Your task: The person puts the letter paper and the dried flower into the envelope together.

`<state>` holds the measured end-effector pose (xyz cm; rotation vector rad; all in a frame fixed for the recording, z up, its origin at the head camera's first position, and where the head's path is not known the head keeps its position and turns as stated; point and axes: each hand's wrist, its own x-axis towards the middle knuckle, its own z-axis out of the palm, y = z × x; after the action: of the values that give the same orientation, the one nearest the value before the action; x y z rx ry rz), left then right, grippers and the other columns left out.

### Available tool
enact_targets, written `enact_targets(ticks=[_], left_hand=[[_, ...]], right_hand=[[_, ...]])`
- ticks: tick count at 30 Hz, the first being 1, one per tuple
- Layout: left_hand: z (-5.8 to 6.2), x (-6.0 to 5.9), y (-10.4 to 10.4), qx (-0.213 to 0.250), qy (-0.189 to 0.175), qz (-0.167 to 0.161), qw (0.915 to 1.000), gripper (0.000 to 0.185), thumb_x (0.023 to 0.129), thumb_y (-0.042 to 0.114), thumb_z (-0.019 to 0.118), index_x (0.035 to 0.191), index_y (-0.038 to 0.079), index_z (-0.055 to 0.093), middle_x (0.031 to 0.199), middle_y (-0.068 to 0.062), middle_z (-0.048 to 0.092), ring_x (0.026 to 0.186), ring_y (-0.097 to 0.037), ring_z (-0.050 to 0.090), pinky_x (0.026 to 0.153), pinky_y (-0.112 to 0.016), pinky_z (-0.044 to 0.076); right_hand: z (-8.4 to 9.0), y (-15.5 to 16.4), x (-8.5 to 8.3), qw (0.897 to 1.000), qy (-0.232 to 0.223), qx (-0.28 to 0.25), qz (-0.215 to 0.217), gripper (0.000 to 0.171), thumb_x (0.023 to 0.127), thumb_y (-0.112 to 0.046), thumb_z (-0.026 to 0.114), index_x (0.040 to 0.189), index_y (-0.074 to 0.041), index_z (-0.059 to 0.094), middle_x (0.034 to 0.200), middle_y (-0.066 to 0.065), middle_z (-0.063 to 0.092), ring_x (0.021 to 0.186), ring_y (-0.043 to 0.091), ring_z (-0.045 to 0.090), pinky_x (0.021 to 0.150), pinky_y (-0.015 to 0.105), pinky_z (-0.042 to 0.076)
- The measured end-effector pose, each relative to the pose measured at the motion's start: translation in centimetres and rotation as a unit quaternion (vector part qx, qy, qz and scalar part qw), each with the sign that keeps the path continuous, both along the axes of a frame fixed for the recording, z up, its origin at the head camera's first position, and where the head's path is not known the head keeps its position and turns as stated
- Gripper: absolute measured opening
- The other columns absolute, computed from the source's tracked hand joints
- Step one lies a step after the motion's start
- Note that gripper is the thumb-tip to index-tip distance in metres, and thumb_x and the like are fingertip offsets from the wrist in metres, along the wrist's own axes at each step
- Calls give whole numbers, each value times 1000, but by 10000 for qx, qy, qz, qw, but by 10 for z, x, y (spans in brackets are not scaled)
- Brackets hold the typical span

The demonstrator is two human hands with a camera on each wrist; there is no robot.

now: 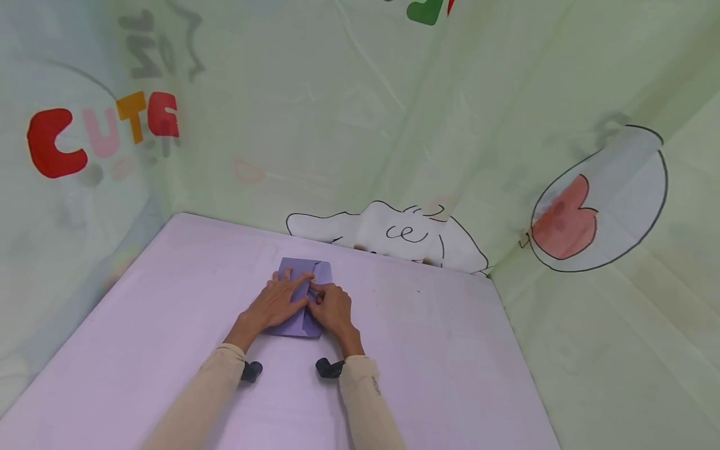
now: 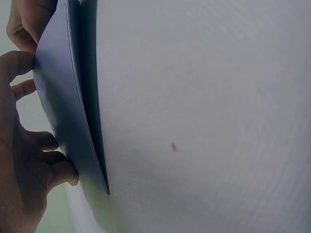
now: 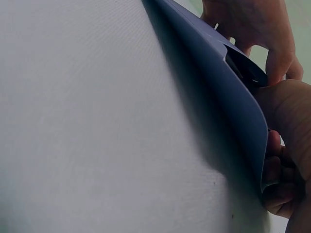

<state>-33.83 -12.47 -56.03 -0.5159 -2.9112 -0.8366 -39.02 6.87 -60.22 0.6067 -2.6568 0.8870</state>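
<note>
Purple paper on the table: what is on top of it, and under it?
Both hands lie on the purple paper: left hand flat, right hand pinching a fold. Beneath is the pale table; anything directly under the sheet is hidden.

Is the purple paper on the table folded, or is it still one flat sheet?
Folded. The purple paper shows a crease and overlapping flaps under the left hand and right hand; the right wrist view shows layers.

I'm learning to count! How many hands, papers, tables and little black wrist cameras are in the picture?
Hands: 2, left hand and right hand
Purple paper: 1
Table: 1
Black wrist cameras: 2, left camera and right camera
Total: 6
</note>
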Motion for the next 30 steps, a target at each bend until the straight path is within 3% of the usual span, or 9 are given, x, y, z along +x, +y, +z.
enact_targets(ticks=[10,13,20,25,30], left_hand=[[2,0,2,35,-90,-21,10000,59,110,38,57,166,22,44,166,-48,30,149,-78,29,121,-78,32],[2,0,2,-14,-39,-6,10000,60,109,37,58,165,21,46,165,-48,32,147,-78,31,120,-78,34],[3,1,2,-59,4,50,10000,60,108,36,59,165,21,47,165,-47,34,147,-78,32,119,-79,35],[4,1,4,-45,32,44,10000,59,107,36,60,164,21,48,164,-48,34,146,-79,33,119,-79,35],[2,1,5,-223,44,87,9997,62,108,42,60,165,22,46,165,-48,33,146,-78,34,115,-79,40]], right_hand=[[-12,-4,-12,9981,-253,529,-211,40,84,-27,82,123,-25,85,53,-16,46,48,1,40,47,27,30],[-7,-5,-7,9979,-204,585,-205,41,84,-23,81,124,-25,85,53,-14,47,49,4,42,48,28,31],[2,-8,0,9993,-338,92,-110,40,81,-17,79,120,-19,86,50,-14,40,46,4,35,48,29,26],[3,-6,3,9995,-285,91,-129,43,83,-17,79,125,-17,84,51,-15,39,46,2,34,47,26,24],[13,-1,11,9994,-167,-230,189,41,86,-15,82,127,-10,83,53,-10,43,48,5,37,47,26,27]])
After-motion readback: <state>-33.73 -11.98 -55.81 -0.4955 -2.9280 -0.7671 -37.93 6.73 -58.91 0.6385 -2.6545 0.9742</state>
